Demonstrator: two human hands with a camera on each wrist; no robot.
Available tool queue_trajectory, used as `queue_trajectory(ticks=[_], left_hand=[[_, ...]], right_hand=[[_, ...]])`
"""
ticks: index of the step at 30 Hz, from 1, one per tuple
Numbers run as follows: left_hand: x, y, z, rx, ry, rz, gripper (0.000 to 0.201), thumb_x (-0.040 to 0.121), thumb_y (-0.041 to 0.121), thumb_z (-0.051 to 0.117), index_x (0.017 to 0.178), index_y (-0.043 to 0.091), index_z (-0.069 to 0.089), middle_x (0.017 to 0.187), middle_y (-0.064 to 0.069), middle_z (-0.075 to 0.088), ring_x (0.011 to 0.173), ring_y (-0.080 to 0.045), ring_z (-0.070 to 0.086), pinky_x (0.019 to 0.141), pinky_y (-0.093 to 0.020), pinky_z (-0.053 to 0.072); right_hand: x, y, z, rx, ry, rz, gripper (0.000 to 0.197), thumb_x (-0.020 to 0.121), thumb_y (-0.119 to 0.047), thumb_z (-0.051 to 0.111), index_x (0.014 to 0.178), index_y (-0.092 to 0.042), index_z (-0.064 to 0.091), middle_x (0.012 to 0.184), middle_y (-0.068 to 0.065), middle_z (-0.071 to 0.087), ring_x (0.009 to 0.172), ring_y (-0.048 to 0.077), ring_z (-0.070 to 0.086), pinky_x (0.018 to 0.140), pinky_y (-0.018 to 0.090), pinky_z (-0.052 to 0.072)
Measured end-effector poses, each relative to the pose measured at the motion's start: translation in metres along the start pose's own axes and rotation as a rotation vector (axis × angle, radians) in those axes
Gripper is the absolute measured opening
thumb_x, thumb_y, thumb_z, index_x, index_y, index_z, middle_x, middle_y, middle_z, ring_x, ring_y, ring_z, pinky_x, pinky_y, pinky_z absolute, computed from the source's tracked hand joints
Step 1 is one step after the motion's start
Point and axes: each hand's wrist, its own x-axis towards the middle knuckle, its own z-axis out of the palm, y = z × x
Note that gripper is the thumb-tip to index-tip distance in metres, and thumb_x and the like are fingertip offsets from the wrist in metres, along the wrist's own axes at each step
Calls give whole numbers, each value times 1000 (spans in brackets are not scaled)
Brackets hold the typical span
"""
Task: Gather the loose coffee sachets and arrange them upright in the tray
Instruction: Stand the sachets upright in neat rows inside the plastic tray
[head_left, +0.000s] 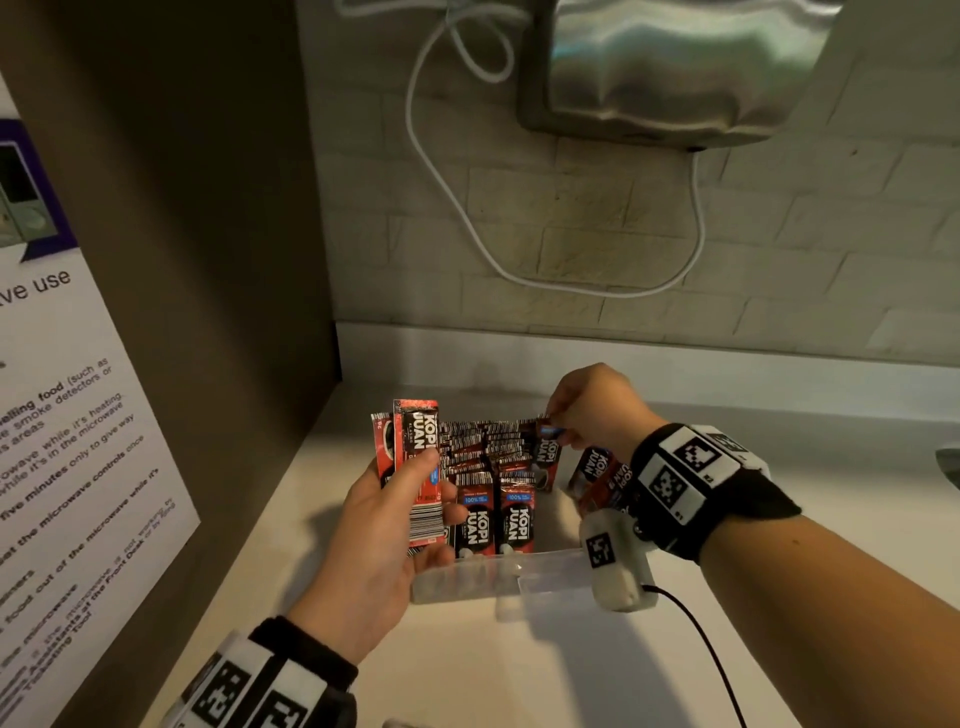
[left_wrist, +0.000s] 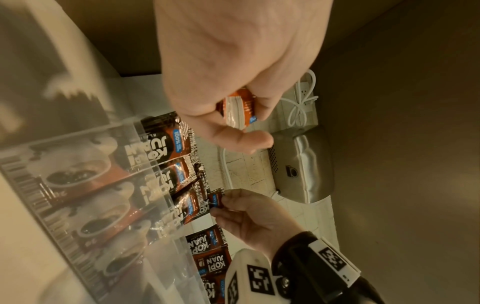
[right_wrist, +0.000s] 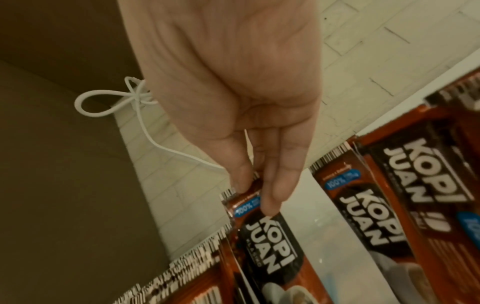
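My right hand pinches top of one sachet at right end of the rows in tray; left hand grips a spare stack beside it. I should push it straight down, label fwd, w/o tilting neighbours. More sachets lie right of tray.
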Motion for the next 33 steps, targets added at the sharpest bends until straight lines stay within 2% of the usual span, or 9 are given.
queue_trajectory(ticks=[5, 11, 18, 27, 30, 33], left_hand=[[0, -2, -2, 5, -6, -9, 19, 92, 27, 58, 107, 16, 63, 71, -2, 65, 60, -12, 62, 42, -24, 44], [1, -3, 0, 13, -7, -20, 16, 93, 27, 58, 106, 19, 63, 74, -4, 66, 59, -12, 63, 41, -25, 46], [1, -4, -1, 12, -15, -33, 18, 92, 27, 59, 107, 17, 63, 74, -3, 67, 60, -13, 63, 42, -24, 46], [1, -6, -2, 13, -22, -42, 21, 92, 27, 59, 110, 16, 63, 75, -4, 66, 61, -14, 63, 42, -25, 46], [2, -6, -3, 18, -22, -47, 23, 91, 27, 60, 111, 16, 63, 77, -5, 67, 63, -15, 63, 43, -25, 47], [2, -6, -2, 21, -17, -56, 23, 91, 28, 60, 112, 17, 62, 78, -5, 68, 64, -15, 64, 44, -26, 47]], right_hand=[[4, 2, 8, 12, -14, 30, 24, 87, 5, 58, 69, -11, 60, 69, 8, 64, 57, 18, 64, 68, 36, 60], [7, 5, 11, 20, 18, 28, 25, 85, 6, 59, 67, -12, 61, 69, 8, 64, 57, 18, 64, 58, 28, 58], [8, 5, 14, 36, -3, 39, 25, 85, 5, 59, 67, -12, 59, 62, 4, 62, 53, 15, 62, 57, 26, 57], [9, 7, 18, 25, -12, 15, 21, 85, 2, 63, 70, -11, 57, 70, 11, 65, 53, 18, 61, 59, 30, 58], [10, 8, 18, 44, -9, 15, 21, 85, -1, 66, 71, -12, 55, 69, 10, 63, 52, 18, 62, 58, 31, 57], [11, 9, 18, 43, 3, 5, 20, 85, -1, 66, 73, -12, 55, 73, 11, 64, 64, 27, 69, 62, 36, 59]])
